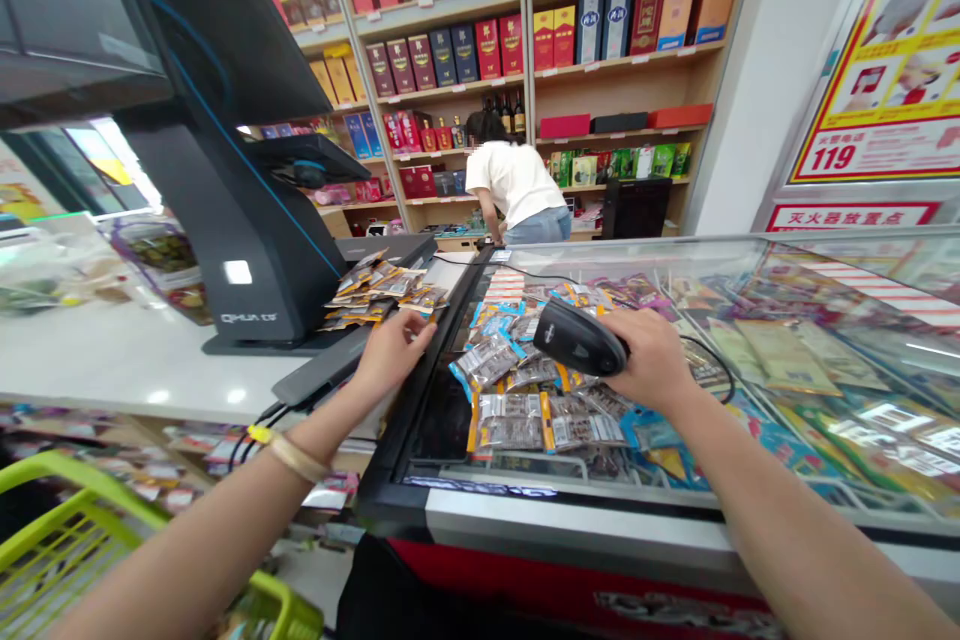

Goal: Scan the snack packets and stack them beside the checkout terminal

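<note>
While the green basket (45,520) sits way down in the left corner, the black till (247,220) stands on the white counter, with a loose pile (382,290) of orange-edged snack packets spread at its base. My left hand (394,350) is palm down with the fingers curled, the tips right at the near edge of that pile. Honestly can't tell from this angle whether it's pinching a packet or just resting there. The pile lies just beyond the fingertips and a touch left, so the left hand is clearly the nearer one to it. Further back, a person (514,185) in a white shirt bends over a far counter in front of shelves (600,50) of boxed bottles. Moving right, more packets (525,400) lie in rows flat on the glass freezer lid (825,320), their silver faces up. The scanner (581,338) hovers just above them, gripped firmly in my right hand (656,360), fingers wrapped around the handle end. Its long axis runs leftward from the palm, head aimed left over the packets, roughly toward the left hand. Its cable (720,370) loops off behind the wrist across the glass.
</note>
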Demonstrator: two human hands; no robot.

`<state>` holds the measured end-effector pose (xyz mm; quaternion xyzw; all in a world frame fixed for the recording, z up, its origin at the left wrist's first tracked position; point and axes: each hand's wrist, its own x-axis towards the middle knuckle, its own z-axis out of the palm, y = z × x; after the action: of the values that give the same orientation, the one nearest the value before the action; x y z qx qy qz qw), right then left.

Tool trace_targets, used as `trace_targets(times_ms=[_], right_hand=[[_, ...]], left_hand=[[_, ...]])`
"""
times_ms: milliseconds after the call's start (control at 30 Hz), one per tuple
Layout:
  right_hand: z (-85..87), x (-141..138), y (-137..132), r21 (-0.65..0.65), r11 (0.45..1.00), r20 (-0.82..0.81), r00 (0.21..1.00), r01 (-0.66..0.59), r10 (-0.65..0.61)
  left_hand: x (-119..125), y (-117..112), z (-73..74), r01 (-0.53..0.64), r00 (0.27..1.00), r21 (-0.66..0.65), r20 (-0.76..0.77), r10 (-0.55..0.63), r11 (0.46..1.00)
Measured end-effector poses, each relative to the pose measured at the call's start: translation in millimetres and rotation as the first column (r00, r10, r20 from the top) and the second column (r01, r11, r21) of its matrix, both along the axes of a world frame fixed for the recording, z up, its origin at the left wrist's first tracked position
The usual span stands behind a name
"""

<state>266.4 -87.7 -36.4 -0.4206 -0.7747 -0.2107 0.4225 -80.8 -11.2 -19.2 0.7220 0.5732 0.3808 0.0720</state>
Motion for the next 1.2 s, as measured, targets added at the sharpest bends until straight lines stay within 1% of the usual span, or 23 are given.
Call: trace_targets(times_ms=[67,100,167,200,267,333,400,467,533,567,633,733,767,833,900,1067,1133,1200], right_hand=[[0.2,0,0,0.000,1.000,-0.001,1.000,-0.001,0.001],[0.2,0,0,0.000,1.000,0.002,1.000,-0.002,0.002],[-0.2,0,0,0.001,1.000,0.007,1.000,-0.001,0.001],[-0.5,0,0,0.000,1.000,0.009,1.000,0.001,-0.001],[-1.2,-1,0,-0.001,1.000,0.014,1.000,0.004,-0.004],[-1.9,0,0,0.000,1.000,0.019,1.000,0.004,-0.004],[-2.2,0,0,0.002,1.000,0.025,1.000,0.001,-0.001],[-2.1,-1,0,0.007,1.000,0.026,1.000,0.001,-0.001],[-1.4,-1,0,0.014,1.000,0.028,1.000,0.001,-0.001],[-0.9,-1,0,0.016,1.000,0.031,1.000,-0.001,0.000],[0.1,-2,0,0.017,1.000,0.039,0.999,-0.004,0.004],[1.3,-2,-1,0.013,1.000,0.039,0.999,-0.006,0.006],[1.6,-3,-1,0.011,1.000,0.034,0.999,-0.009,0.009],[1.9,-3,-1,0.006,1.000,0.024,1.000,-0.019,0.019],[2.0,-4,-1,-0.003,1.000,0.015,0.999,-0.028,0.028],[2.0,-5,-2,-0.033,0.998,0.005,0.999,-0.046,0.046],[2.3,-5,-2,-0.040,0.997,0.000,0.998,-0.063,0.063],[2.8,-6,-3,-0.053,0.995,-0.005,0.996,-0.089,0.089]], left_hand=[[-11,12,5.9,-0.042,0.975,-0.018,0.217,0.045,0.999],[-16,19,8.3,-0.060,0.938,-0.052,0.339,0.075,0.997],[-20,31,12.3,-0.062,0.820,-0.141,0.557,0.131,0.988],[-21,36,14.1,-0.044,0.757,-0.181,0.636,0.152,0.982],[-20,42,17.6,-0.003,0.653,-0.225,0.737,0.173,0.974],[-18,44,20.8,0.013,0.585,-0.245,0.788,0.191,0.969],[-16,43,22.6,-0.002,0.540,-0.246,0.815,0.208,0.969],[-15,39,21.8,-0.008,0.524,-0.218,0.830,0.190,0.976],[-15,34,18.4,0.005,0.539,-0.174,0.830,0.144,0.985],[-16,32,16.1,0.006,0.560,-0.149,0.819,0.120,0.989],[-17,25,11.7,-0.035,0.641,-0.081,0.763,0.084,0.996],[-17,13,8.6,-0.139,0.794,0.033,0.601,0.092,0.990],[-16,9,8.7,-0.147,0.830,0.050,0.549,0.096,0.988],[-11,0,9.5,-0.109,0.878,0.045,0.473,0.075,0.993],[-6,-7,10.1,-0.050,0.904,0.048,0.426,0.025,0.998],[11,-22,9.4,0.096,0.923,0.145,0.357,-0.143,0.985],[18,-30,9.8,0.131,0.936,0.146,0.307,-0.171,0.981],[24,-37,10.9,0.134,0.955,0.154,0.243,-0.169,0.979]])
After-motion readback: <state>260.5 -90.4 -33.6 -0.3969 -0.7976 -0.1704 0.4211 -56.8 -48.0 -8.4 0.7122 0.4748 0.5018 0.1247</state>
